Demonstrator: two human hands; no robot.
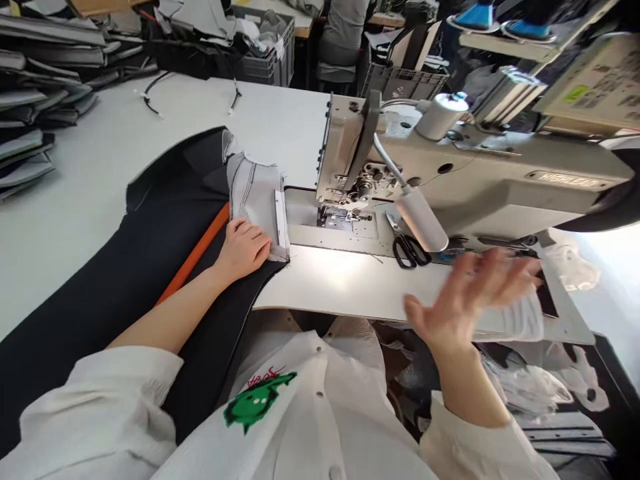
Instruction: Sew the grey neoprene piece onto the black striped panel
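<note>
My left hand (245,248) rests with bent, closed fingers on a grey mesh fabric piece (257,190) that has stitched seams and a white strip along its right edge. The grey piece joins a large black fabric piece (185,173) with an orange stripe (197,257), spread over the left of the table. To the right, my right hand (470,300) is raised above the table's front edge, smeared by motion, its fingers spread and nothing visible in them. Black-handled scissors (410,250) lie between that hand and the sewing machine's needle area (345,217).
The sewing machine (475,160) spans the back right, with a lamp (423,217) on a flexible neck and a thread spool (443,115) on top. Stacked fabric pieces (45,87) stand at far left. Behind the table are grey crates (270,63) and a seated person (345,30).
</note>
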